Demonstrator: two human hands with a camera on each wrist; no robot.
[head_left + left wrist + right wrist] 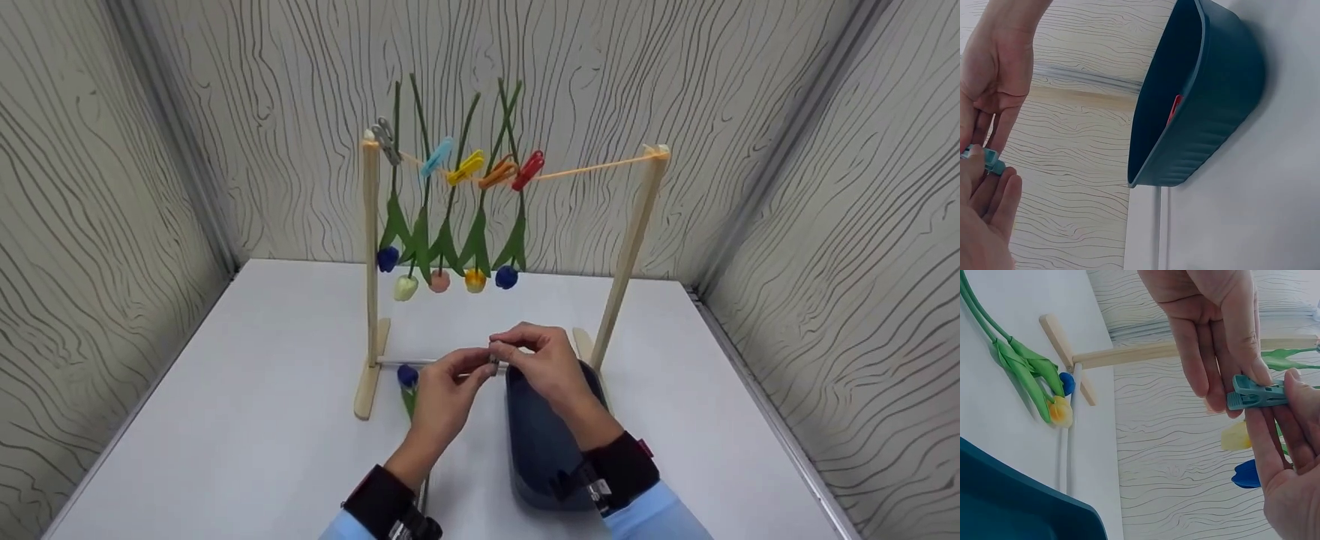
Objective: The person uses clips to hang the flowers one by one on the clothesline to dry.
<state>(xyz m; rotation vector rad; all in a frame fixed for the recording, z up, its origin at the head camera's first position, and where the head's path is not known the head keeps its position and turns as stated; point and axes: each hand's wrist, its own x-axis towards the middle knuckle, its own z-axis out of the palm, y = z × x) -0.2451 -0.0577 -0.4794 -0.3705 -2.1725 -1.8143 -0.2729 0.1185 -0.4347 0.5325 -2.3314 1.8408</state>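
Observation:
In front of the drying rack, my left hand and right hand meet above the table. Both pinch one teal clothespin, which lies between their thumbs and fingertips. From the left wrist view, the clothespin is partly covered by fingers. Behind the hands, several tulips hang head down from an orange string. Grey, light blue, yellow, orange and red clothespins hold their stems. The right forearm passes over a dark blue basin.
Inside the basin shows a red clothespin. On the table left of it lie a blue tulip and a yellow tulip, close to the rack's bottom bar. Wooden posts stand at both ends of the string.

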